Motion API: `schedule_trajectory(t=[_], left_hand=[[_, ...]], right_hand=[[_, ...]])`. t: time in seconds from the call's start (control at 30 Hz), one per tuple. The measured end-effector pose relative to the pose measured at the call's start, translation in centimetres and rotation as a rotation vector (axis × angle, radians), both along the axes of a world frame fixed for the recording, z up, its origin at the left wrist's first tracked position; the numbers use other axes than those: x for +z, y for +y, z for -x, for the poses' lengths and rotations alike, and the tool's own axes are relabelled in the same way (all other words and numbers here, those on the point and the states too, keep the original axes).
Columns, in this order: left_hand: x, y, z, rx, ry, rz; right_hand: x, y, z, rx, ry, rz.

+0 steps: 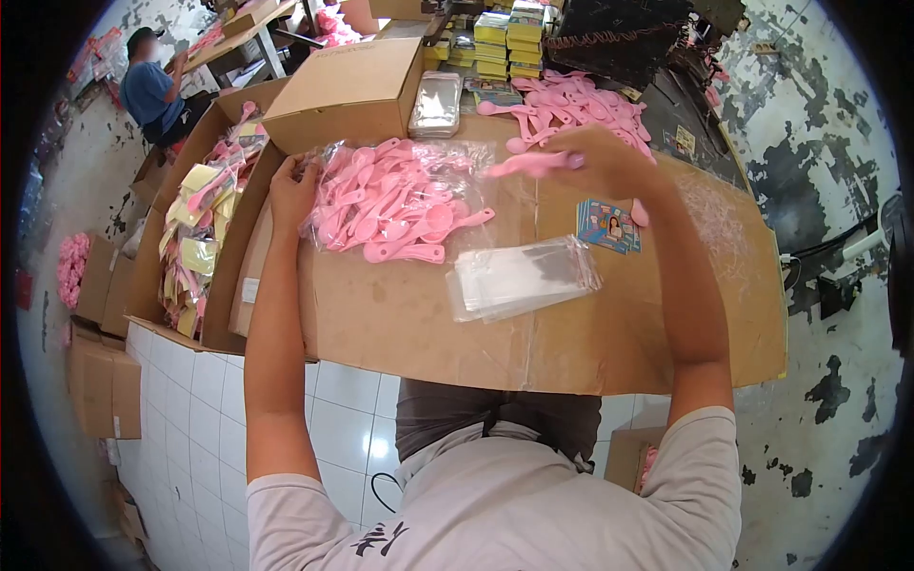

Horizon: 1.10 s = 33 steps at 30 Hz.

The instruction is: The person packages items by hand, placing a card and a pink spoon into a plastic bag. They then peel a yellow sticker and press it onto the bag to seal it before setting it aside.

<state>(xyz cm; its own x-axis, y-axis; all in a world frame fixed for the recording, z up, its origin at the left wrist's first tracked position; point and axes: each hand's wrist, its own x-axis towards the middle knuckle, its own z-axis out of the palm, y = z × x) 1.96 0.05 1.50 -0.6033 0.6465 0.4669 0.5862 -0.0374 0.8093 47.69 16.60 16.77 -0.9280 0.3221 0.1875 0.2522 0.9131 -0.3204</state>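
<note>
My left hand (293,190) is closed on the left edge of a clear plastic bag (328,157) full of pink plastic spoons (381,205). Some of the spoons stick out toward the bag's open right side. Slightly blurred, my right hand (605,157) grips a few pink spoons (528,165) above the cardboard, between the bag and a loose spoon pile (581,105). Below it lie a small stack of picture cards (606,226) and one single spoon (639,212). Flat clear plastic sleeves (519,276) are stacked nearer to me.
A long carton (252,195) at left holds packed spoons and cards. Behind the bag stand a closed box (347,86) and a stack of clear packs (437,103). Yellow-edged card stacks (507,43) sit farther back. A person (157,90) sits at the far left.
</note>
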Motion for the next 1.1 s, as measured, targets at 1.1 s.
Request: schedule_trajectory(t=[1.1], left_hand=[[-0.3,0.1,0.0,-0.026,-0.063,-0.014]], right_hand=[[-1.5,7.7,-5.0,-0.486,0.152,-0.415]])
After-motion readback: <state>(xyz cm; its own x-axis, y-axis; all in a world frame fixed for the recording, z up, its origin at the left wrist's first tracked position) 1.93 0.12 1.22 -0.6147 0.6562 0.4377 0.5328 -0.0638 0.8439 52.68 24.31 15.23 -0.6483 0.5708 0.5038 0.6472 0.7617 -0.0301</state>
